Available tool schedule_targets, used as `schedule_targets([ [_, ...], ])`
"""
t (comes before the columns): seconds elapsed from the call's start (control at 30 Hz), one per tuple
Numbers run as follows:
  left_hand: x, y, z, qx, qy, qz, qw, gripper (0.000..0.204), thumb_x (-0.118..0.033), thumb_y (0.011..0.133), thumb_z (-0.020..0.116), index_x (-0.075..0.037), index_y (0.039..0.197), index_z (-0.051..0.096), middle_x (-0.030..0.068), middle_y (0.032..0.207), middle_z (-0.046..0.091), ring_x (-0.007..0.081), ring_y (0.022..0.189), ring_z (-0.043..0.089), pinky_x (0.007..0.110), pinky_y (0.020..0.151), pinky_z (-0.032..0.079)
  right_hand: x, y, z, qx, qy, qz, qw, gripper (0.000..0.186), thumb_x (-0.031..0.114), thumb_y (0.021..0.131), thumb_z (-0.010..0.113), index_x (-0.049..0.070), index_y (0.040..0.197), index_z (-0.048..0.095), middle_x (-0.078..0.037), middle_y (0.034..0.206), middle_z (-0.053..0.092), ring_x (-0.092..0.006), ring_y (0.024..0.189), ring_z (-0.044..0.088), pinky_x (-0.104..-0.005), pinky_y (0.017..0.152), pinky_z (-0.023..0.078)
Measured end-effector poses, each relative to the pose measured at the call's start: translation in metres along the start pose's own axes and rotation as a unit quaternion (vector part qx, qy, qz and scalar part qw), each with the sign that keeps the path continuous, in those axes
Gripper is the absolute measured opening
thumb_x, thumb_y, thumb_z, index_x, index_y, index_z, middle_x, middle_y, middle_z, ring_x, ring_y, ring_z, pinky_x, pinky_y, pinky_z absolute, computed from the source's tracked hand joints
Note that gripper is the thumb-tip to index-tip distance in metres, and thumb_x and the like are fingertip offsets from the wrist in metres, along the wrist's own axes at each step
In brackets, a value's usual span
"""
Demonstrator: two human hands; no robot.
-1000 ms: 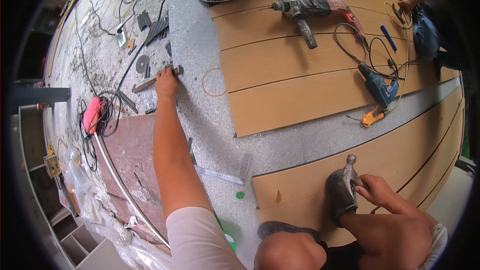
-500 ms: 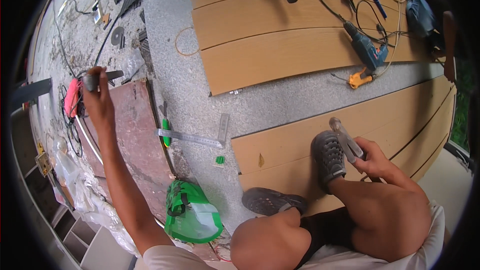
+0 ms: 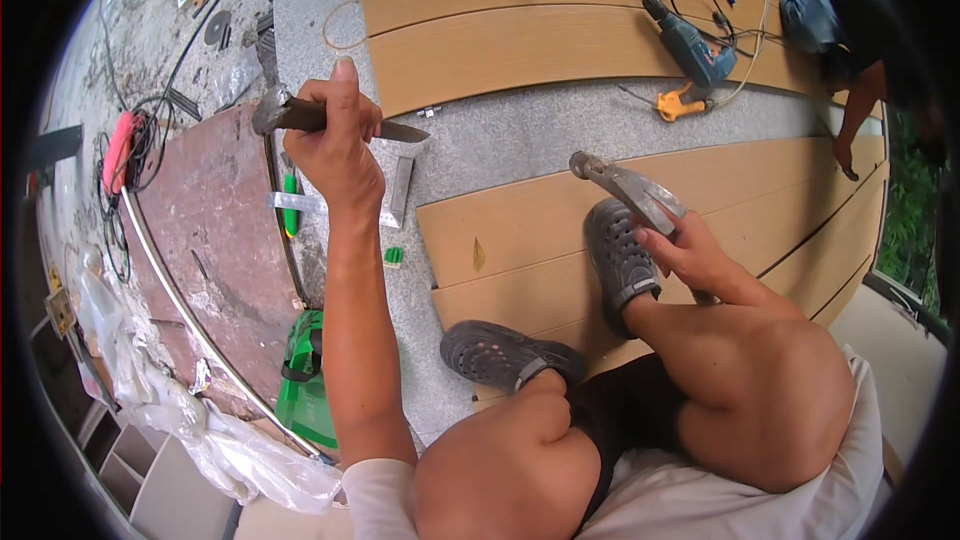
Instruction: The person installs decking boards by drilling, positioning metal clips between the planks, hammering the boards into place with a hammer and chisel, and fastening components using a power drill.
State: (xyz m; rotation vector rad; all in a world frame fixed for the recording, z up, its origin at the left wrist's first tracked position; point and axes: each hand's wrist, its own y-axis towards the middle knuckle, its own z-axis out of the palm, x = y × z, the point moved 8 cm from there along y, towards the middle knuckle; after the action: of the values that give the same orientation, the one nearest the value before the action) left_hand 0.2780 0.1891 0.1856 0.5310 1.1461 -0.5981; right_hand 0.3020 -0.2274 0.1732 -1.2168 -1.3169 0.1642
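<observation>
A dark metal chisel [image 3: 306, 116] is in the closed fist of my left hand [image 3: 338, 145]. It lies nearly level, its blunt end to the left and its flat blade to the right, above a metal square [image 3: 399, 190]. A green utility knife [image 3: 290, 208] lies just below that fist. My right hand [image 3: 690, 252] grips a claw hammer [image 3: 622, 186] close under its head, beside my right shoe [image 3: 618, 250]. The hammer's handle is mostly hidden behind hand and leg. Beneath it run tan grooved planks [image 3: 540, 210].
A blue-green drill [image 3: 690, 45] and its cable lie on the far planks [image 3: 500, 45], near an orange cable end [image 3: 680, 103]. Another person's arm [image 3: 862, 125] reaches down at the right. A reddish-brown board [image 3: 200, 210] and a metal tube [image 3: 185, 315] lie at the left.
My left hand has carried the chisel rightward, from above the reddish-brown board to above the metal square. The right hand still holds the hammer by the shoe. The whole view has shifted slightly.
</observation>
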Motion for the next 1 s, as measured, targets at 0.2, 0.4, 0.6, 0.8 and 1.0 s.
schedule_targets([
  [0.2, 0.014, -0.001, 0.026, -0.033, 0.008, 0.031, 0.999, 0.036, -0.019, 0.101, 0.071, -0.008, 0.073, 0.051, -0.001, 0.059, 0.044, 0.0089, 0.052, 0.04, 0.028, 0.051, 0.036, 0.004, -0.021, -0.002, -0.007, -0.011, -0.027, 1.0, 0.033, 0.017, 0.097, 0.066, 0.002, 0.127, 0.063, 0.0, 0.085, 0.067, -0.0066, 0.076, 0.056, -0.0267, 0.066, 0.047],
  [0.4, 0.024, -0.002, 0.03, -0.031, 0.02, 0.061, 0.997, 0.034, -0.023, 0.099, 0.076, -0.006, 0.076, 0.057, 0.0007, 0.06, 0.053, 0.0088, 0.054, 0.048, 0.026, 0.051, 0.038, 0.006, -0.027, -0.005, 0.008, 0.001, -0.009, 1.0, 0.035, 0.012, 0.096, 0.062, 0.001, 0.129, 0.062, -0.002, 0.09, 0.07, -0.0082, 0.08, 0.059, -0.0284, 0.071, 0.05],
  [0.6, 0.019, 0.0, 0.039, -0.015, 0.022, 0.062, 0.998, 0.032, -0.023, 0.098, 0.076, -0.006, 0.079, 0.058, 0.0003, 0.062, 0.053, 0.0087, 0.055, 0.048, 0.026, 0.051, 0.038, 0.005, -0.028, -0.012, 0.014, -0.033, 0.001, 0.999, 0.038, 0.011, 0.095, 0.063, 0.002, 0.132, 0.061, -0.003, 0.09, 0.069, -0.0094, 0.079, 0.059, -0.0296, 0.072, 0.051],
  [0.8, 0.022, 0.014, 0.046, 0.034, 0.053, 0.037, 0.997, 0.031, -0.02, 0.102, 0.071, -0.006, 0.079, 0.056, 0.0014, 0.065, 0.049, 0.0122, 0.06, 0.047, 0.03, 0.06, 0.041, 0.008, -0.022, -0.01, 0.01, -0.037, -0.016, 0.999, 0.036, 0.013, 0.096, 0.063, 0.003, 0.131, 0.061, -0.004, 0.086, 0.068, -0.0115, 0.076, 0.062, -0.0309, 0.07, 0.052],
  [1.0, 0.031, 0.02, 0.058, 0.163, 0.064, -0.052, 0.983, 0.035, -0.026, 0.099, 0.073, -0.004, 0.074, 0.063, 0.0041, 0.067, 0.06, 0.0136, 0.064, 0.058, 0.03, 0.065, 0.048, 0.015, -0.014, -0.009, 0.023, -0.066, -0.014, 0.997, 0.03, 0.013, 0.096, 0.063, 0.002, 0.124, 0.063, -0.006, 0.085, 0.07, -0.013, 0.077, 0.064, -0.032, 0.071, 0.053],
])
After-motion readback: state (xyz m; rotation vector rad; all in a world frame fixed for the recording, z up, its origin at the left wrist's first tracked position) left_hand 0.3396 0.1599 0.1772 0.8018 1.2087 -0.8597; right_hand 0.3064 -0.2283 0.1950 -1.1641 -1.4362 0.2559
